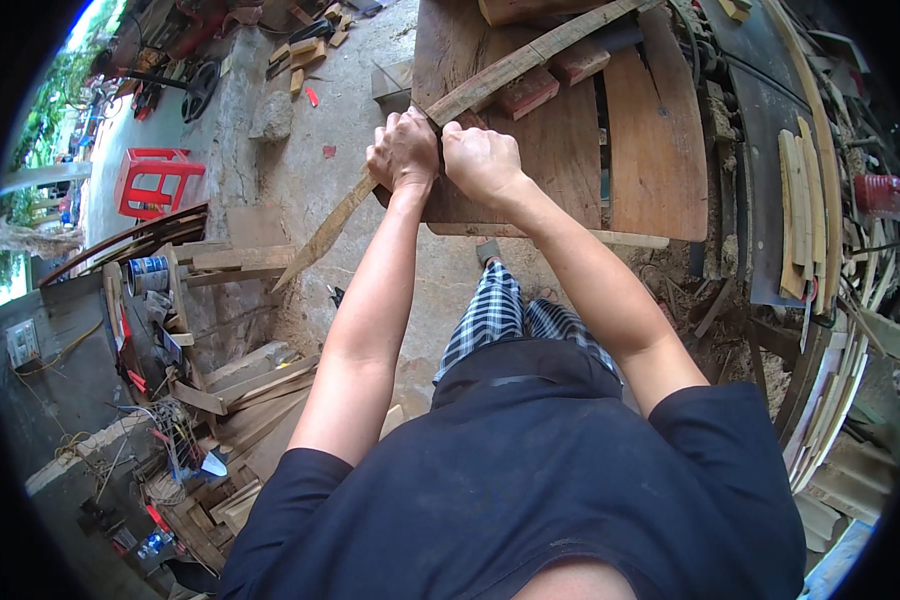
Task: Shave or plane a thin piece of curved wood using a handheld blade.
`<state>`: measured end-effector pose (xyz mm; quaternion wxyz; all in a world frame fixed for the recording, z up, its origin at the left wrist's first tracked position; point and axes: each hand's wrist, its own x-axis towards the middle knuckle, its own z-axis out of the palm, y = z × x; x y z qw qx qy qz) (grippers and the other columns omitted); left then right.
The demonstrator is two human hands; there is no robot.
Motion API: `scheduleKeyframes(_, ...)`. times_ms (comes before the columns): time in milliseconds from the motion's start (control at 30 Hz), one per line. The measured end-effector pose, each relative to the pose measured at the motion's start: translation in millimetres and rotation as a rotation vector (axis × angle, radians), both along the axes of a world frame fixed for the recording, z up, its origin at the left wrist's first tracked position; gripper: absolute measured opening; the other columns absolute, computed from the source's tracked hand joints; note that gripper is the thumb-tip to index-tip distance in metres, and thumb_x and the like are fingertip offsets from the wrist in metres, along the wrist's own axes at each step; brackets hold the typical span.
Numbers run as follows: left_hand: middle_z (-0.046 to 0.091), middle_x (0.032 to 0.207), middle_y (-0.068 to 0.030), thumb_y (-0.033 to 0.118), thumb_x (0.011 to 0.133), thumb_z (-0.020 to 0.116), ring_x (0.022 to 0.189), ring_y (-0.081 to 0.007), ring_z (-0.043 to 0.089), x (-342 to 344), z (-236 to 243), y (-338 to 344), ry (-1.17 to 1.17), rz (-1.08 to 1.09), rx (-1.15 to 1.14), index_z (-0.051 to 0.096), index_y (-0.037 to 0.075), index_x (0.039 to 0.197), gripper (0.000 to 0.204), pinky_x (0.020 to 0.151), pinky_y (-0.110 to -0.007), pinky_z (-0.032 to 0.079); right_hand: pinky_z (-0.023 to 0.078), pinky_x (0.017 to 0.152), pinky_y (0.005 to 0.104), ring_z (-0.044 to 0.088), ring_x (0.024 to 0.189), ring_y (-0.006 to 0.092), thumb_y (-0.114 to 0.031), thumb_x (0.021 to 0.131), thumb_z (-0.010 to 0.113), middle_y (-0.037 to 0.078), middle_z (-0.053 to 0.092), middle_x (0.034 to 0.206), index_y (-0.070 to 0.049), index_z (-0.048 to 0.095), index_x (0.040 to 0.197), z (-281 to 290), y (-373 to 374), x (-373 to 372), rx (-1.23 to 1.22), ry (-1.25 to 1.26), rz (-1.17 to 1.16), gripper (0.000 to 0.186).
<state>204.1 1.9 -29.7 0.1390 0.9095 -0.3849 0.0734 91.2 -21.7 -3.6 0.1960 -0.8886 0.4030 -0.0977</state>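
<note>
A long, narrow wooden strip (530, 62) runs diagonally from the top of a brown wooden worktable (660, 150) down past its left edge to a tapered end. My left hand (404, 152) is closed in a fist over the strip. Right beside it, my right hand (481, 160) is also closed, knuckles up. A small dark piece shows between the two fists, against the strip; the fingers hide most of whatever they grip. Two reddish wooden blocks (526, 93) lie on the tabletop by the strip, near the right hand.
At left a red plastic stool (160, 180) stands on the concrete floor, with a paint can (148, 275) nearer. Scrap boards (270, 385) are heaped at lower left. Thin wooden slats (798, 205) and a red plastic container (882, 197) are at right. Wood blocks (310, 50) lie at upper left.
</note>
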Motion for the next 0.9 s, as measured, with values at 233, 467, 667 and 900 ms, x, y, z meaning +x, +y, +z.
scheduleKeyframes(233,0.069,0.091,-0.0159,0.038,0.096,0.036,0.087,-0.0342,0.066,10.7,-0.4,12.3,-0.018,-0.021,-0.004,0.067,0.008,0.089,0.044,0.077,-0.046,0.05,0.055,0.062,0.044,0.07,0.073,0.0326,-0.012,0.083,0.047,0.02,0.069,0.078,-0.001,0.059,0.088,18.5,30.0,-38.5,0.111,0.069,0.049,0.017)
scheduleKeyframes(467,0.068,0.093,-0.0087,0.032,0.094,0.041,0.089,-0.0278,0.065,7.5,-5.2,5.7,-0.036,-0.007,-0.011,0.068,0.008,0.082,0.038,0.077,-0.042,0.049,0.055,0.064,0.0424,0.07,0.075,0.0315,-0.011,0.084,0.049,0.019,0.069,0.078,-0.003,0.061,0.089,1.2,9.3,-2.4,0.043,0.016,-0.001,0.016)
scheduleKeyframes(667,0.068,0.089,-0.0174,0.039,0.095,0.037,0.087,-0.0347,0.065,10.5,1.0,10.8,-0.03,-0.054,-0.002,0.067,0.008,0.091,0.043,0.078,-0.046,0.05,0.055,0.064,0.0426,0.07,0.075,0.0317,-0.011,0.084,0.048,0.018,0.069,0.078,-0.003,0.061,0.089,15.1,28.0,-36.1,0.111,0.123,0.031,0.016)
scheduleKeyframes(900,0.068,0.094,-0.0083,0.032,0.095,0.04,0.089,-0.0288,0.065,5.5,-5.7,5.6,-0.008,-0.001,0.004,0.069,0.008,0.082,0.04,0.077,-0.043,0.048,0.056,0.066,0.0423,0.07,0.077,0.0312,-0.013,0.085,0.048,0.019,0.07,0.081,-0.002,0.062,0.091,3.2,6.4,0.4,0.046,0.032,0.012,0.019)
